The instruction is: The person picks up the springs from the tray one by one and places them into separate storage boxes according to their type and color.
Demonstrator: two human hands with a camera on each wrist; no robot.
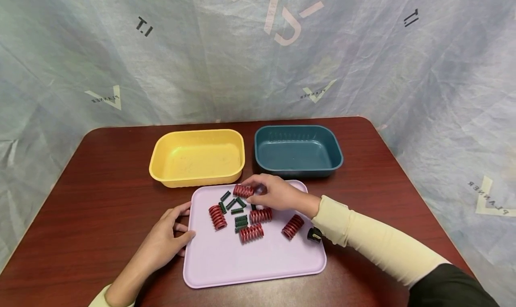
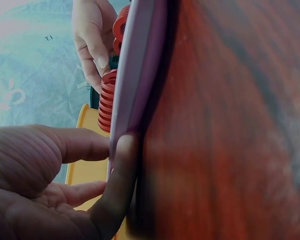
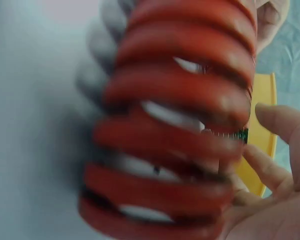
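Observation:
My left hand holds the near left rim of a pale lilac tray, thumb on the rim and other fingers at its side and underneath. Over the tray's far part is my right hand, thumb and index finger spread about the right end of a red coil spring. Whether they touch it is unclear. Below that hand lies another red spring. Small dark green springs lie loose among the red ones. A large blurred red spring fills the right wrist view and hides part of the scene.
Behind the tray stand a yellow bin on the left and a dark teal bin on the right. More red springs lie at the tray's left and right. A small black object sits beside the right sleeve.

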